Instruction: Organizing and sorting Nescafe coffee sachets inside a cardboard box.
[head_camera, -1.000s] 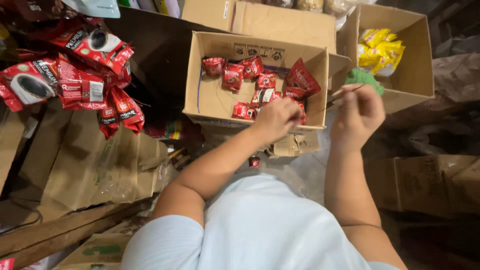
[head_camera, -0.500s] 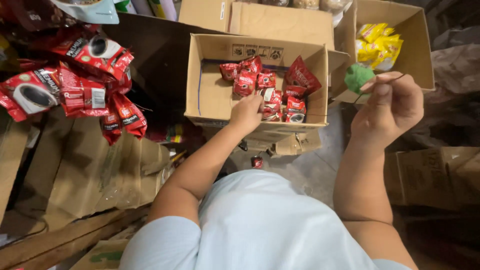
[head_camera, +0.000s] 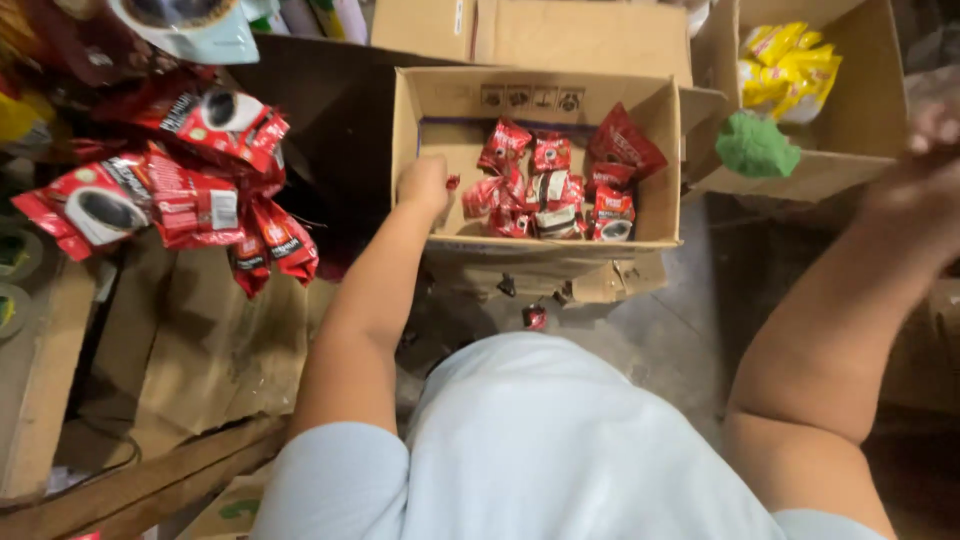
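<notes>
Down in the cardboard box (head_camera: 430, 110), left hand (head_camera: 424, 185) is fisted beside the red sachets (head_camera: 553, 180) — contents hidden. Right hand (head_camera: 925, 165) raised, blurred — grip unreadable; green wad (head_camera: 756, 146) nearby.

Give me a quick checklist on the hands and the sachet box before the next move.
1. Left hand inside the open cardboard box: ok.
2. Left hand's grip: cannot tell, fist closed, contents hidden.
3. Red sachets gathered on the box's right side, left part bare: ok.
4. Right hand in clear view: not ok, blurred at the frame edge.
5. Green object held: cannot tell.
6. One sachet on the floor outside the box: not ok.
</notes>
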